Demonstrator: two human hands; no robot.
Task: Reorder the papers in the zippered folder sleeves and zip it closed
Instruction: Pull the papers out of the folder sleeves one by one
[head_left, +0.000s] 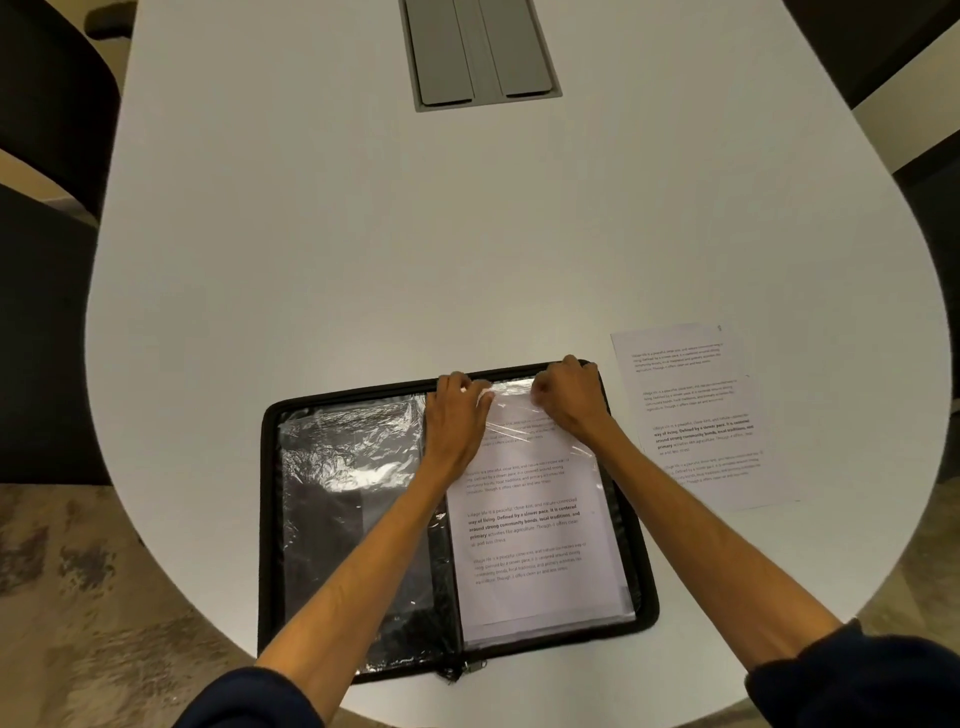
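Black zippered folder (267, 519) open, left hand (457, 415) and right hand (566, 397) each in pinching grip on clear sleeve (511, 410) top

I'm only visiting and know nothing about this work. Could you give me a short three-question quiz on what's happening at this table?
1. True or false: the zippered folder lies open on the table.
2. Where does the loose printed sheet lie? A) left of the folder B) right of the folder C) inside the folder
3. Fill in: the left hand and right hand both pinch the top edge of a clear plastic ____.
Key: 1 true; 2 B; 3 sleeve.
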